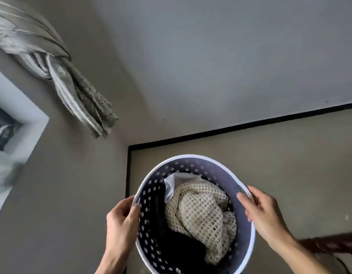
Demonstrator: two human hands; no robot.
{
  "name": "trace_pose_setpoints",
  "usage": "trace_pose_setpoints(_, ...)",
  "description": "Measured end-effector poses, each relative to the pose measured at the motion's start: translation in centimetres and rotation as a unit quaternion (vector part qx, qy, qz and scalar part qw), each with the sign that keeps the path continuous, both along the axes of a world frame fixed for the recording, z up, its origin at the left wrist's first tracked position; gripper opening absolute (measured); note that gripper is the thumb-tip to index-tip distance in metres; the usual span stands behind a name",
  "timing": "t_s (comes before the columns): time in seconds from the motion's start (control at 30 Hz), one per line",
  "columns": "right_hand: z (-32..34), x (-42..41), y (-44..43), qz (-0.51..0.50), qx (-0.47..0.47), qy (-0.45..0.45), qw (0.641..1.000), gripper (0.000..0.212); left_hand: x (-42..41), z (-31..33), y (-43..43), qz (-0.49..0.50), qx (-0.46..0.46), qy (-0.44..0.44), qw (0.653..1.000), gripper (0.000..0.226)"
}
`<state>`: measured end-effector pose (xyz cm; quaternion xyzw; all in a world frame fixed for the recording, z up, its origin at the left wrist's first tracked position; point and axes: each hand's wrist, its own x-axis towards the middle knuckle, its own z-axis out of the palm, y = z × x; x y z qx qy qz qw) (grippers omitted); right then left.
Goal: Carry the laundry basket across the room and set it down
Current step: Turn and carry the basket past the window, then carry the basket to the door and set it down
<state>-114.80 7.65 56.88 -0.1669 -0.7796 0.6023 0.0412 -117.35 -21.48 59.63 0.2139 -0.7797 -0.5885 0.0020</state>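
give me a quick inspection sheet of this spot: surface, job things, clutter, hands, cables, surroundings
surface: beige floor with a black border strip, bare where visible
job's things: round perforated laundry basket with a white rim, holding a cream mesh fabric, a white cloth and dark clothes
clutter: nothing seen
grippers: left hand grips the left rim; right hand grips the right rim
cables: nothing seen
surroundings: knotted curtain on the left wall, window opening below it, dark furniture edge at right

No readable text, labels, brands or numbers appear anywhere. Nothing in the room carries legible writing.
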Motion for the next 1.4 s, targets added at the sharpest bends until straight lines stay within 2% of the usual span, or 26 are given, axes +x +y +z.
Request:
trace_pose_setpoints(0.1,-1.0,-5.3,3.5,-0.018,0.006,-0.005,1.000,0.014,-6.2,-0.2,3.8,-0.029,-0.001,-0.008,1.000,0.034)
trace_pose_setpoints(0.3,-0.1,-15.2,10.0,-0.054,0.007,0.005,0.999,0.023,-17.5,0.9,10.2,-0.043,0.015,-0.007,0.999,0.024)
trace_pose_setpoints(0.4,0.6,-19.3,12.5,-0.060,0.013,0.006,0.998,0.017,-22.3,1.1,12.8,-0.058,0.020,-0.004,0.998,0.022)
trace_pose_setpoints(0.5,0.6,-23.1,15.1,-0.076,0.010,-0.003,0.997,0.011,-27.8,1.0,15.6,-0.086,0.017,-0.002,0.996,0.018)
trace_pose_setpoints(0.67,-0.2,-29.5,19.6,-0.147,-0.015,-0.035,0.988,0.020,-38.6,-0.5,21.7,-0.160,0.005,-0.009,0.987,0.020)
trace_pose_setpoints(0.8,-0.9,-33.6,23.3,-0.249,-0.012,-0.076,0.966,0.018,-47.2,-0.8,28.2,-0.235,0.007,-0.020,0.972,0.018)
trace_pose_setpoints(1.0,0.7,-37.0,29.5,-0.382,-0.046,-0.055,0.921,0.025,-56.7,1.2,40.0,-0.368,0.005,-0.012,0.930,0.019)
trace_pose_setpoints(1.17,0.8,-38.2,36.3,-0.467,-0.053,-0.044,0.882,0.024,-60.8,1.0,51.3,-0.451,0.002,-0.017,0.892,0.021)
trace_pose_setpoints(1.4,-0.7,-39.3,50.3,-0.529,-0.067,-0.054,0.845,0.020,-63.0,0.0,68.5,-0.504,-0.012,-0.042,0.862,0.019)
